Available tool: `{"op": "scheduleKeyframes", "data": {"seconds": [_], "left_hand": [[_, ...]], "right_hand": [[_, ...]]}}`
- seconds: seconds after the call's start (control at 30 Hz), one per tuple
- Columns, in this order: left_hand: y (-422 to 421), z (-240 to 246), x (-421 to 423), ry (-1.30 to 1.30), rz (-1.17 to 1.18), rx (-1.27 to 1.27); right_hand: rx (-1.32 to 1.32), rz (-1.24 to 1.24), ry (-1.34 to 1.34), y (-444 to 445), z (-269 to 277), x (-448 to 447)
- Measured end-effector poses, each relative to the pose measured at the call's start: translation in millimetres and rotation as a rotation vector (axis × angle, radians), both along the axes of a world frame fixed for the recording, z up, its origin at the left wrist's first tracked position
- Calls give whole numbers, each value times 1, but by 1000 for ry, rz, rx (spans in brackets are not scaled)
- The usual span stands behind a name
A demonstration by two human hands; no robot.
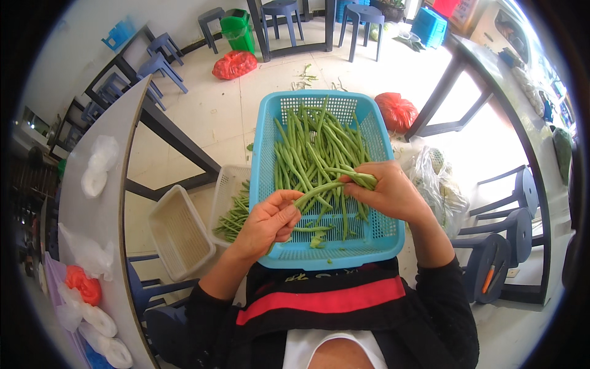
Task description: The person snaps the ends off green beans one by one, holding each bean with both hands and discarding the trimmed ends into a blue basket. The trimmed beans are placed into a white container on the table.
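A blue plastic basket [395, 221] with perforated walls rests at my lap, holding a heap of long green beans [313, 143]. Over its near half, my left hand [272, 221] pinches one end of a green bean [318, 189] between thumb and fingers. That bean stretches across to my right hand [387, 189], which grips a small bunch of green beans [362, 177] in its curled fingers. A few loose beans and a torn leaf scrap [317, 240] lie on the slatted bottom near me.
Left of the basket stand a white crate [230, 177] with shorter bean pieces and another white crate [182, 233]. Red bags [396, 112] and a clear plastic bag [435, 184] of vegetables sit on the floor. Tables [92, 221] flank both sides; a knife lies on a stool [500, 244].
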State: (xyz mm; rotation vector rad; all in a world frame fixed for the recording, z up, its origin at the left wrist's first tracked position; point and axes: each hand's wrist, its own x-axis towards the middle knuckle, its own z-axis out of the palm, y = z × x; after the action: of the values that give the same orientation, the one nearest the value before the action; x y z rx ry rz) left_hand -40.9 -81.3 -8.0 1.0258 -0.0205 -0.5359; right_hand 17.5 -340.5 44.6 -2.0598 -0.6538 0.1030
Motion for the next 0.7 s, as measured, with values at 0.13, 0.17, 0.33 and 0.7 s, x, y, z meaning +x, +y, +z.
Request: {"op": "scheduleKeyframes", "data": {"seconds": [0.13, 0.17, 0.33, 0.7], "left_hand": [[-9, 3, 3, -326, 84, 463], [-13, 4, 4, -531, 112, 612], [-27, 8, 6, -894, 92, 731], [26, 32, 43, -343, 702, -82]], "right_hand": [[-2, -87, 165, -3, 11, -5], [51, -83, 181, -4, 12, -6], [310, 39, 493, -1, 5, -12], [-223, 550, 97, 19, -52, -47]]}}
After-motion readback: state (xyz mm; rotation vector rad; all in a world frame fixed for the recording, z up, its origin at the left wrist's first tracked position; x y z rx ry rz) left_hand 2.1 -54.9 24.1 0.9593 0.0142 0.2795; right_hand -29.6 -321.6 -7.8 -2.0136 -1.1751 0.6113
